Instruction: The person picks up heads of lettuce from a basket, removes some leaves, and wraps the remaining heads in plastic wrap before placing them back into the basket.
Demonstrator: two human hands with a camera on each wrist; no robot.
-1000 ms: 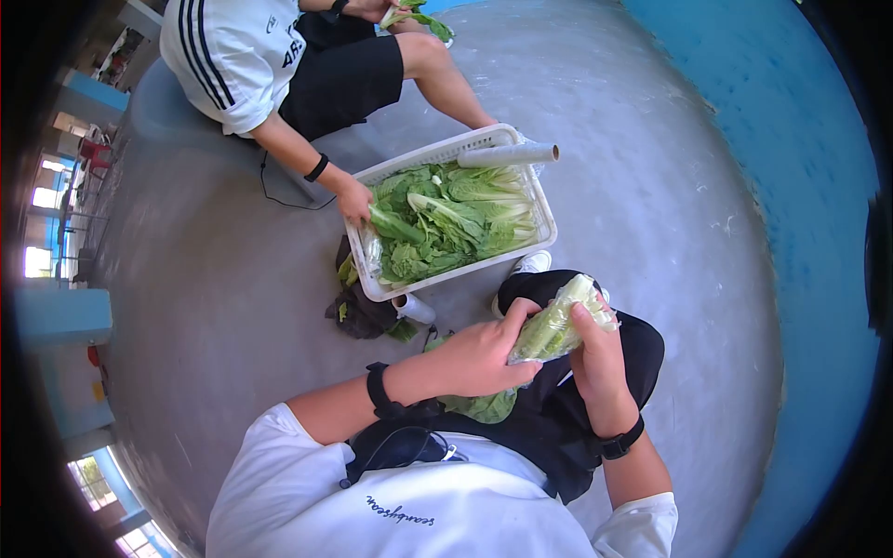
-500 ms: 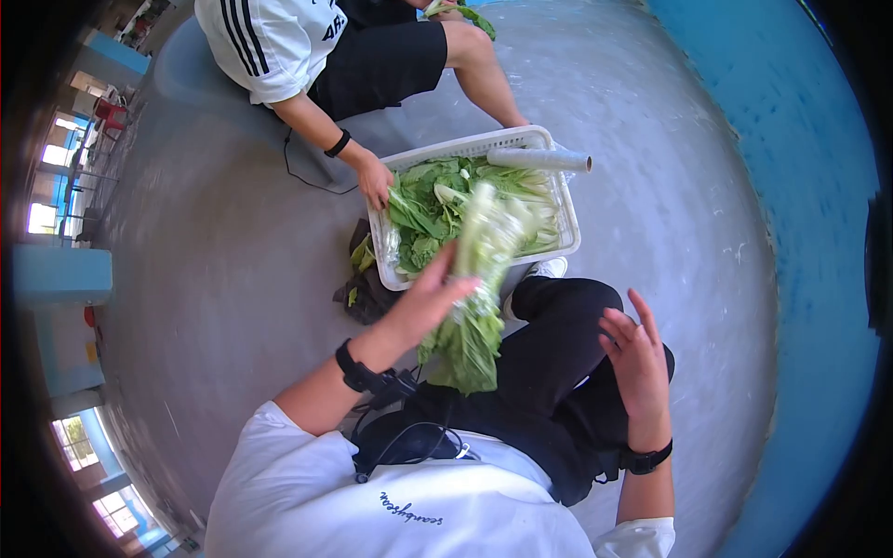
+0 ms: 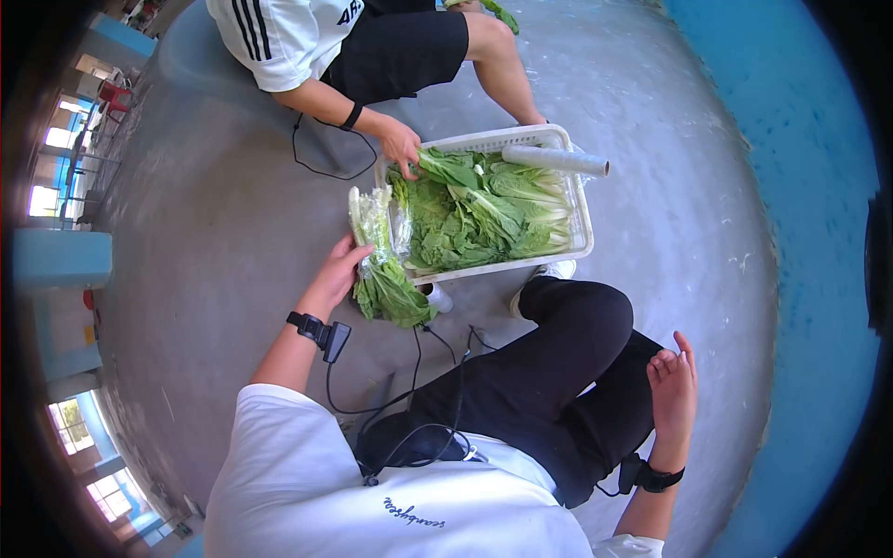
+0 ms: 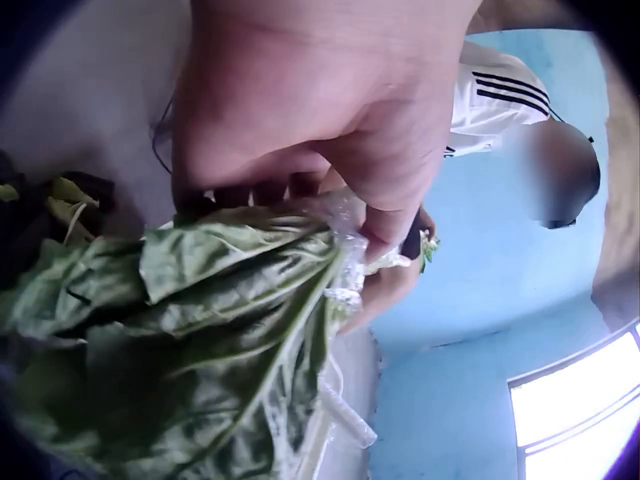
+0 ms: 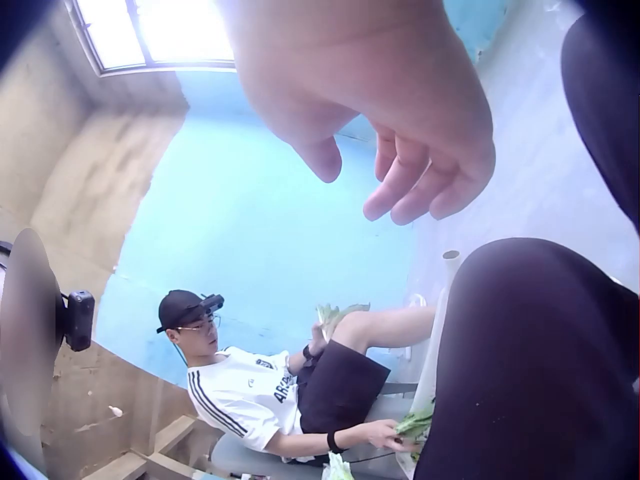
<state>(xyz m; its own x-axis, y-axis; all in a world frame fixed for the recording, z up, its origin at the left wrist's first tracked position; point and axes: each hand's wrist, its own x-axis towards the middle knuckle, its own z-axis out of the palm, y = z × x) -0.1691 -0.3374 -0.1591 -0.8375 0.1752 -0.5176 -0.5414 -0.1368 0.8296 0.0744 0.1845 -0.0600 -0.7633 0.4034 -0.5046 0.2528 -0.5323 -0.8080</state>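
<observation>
My left hand (image 3: 339, 272) grips a lettuce bundle (image 3: 393, 296) wrapped round its middle in clear film, just left of the white crate (image 3: 521, 267). Pale stalk ends point away from me and the loose green leaves toward me. From the left wrist, the thumb and curled fingers of that hand (image 4: 330, 110) show around the wrapped part, with broad leaves (image 4: 200, 330) spreading below. Off to the right, beside my knee, my right hand (image 3: 673, 391) is raised with nothing in it. Its fingers hang loosely bent in the right wrist view.
Loose lettuce (image 3: 484, 219) fills the crate, and a roll of film (image 3: 556, 160) lies across its far right corner. Another person's hand (image 3: 402, 147) holds leaves at the crate's far left. A second roll (image 3: 437, 298) is on the floor near it. Cables (image 3: 414, 381) trail by my lap.
My right hand has let go of the lettuce bundle and moved right. My left hand has carried the bundle forward and left, from over my lap to beside the crate.
</observation>
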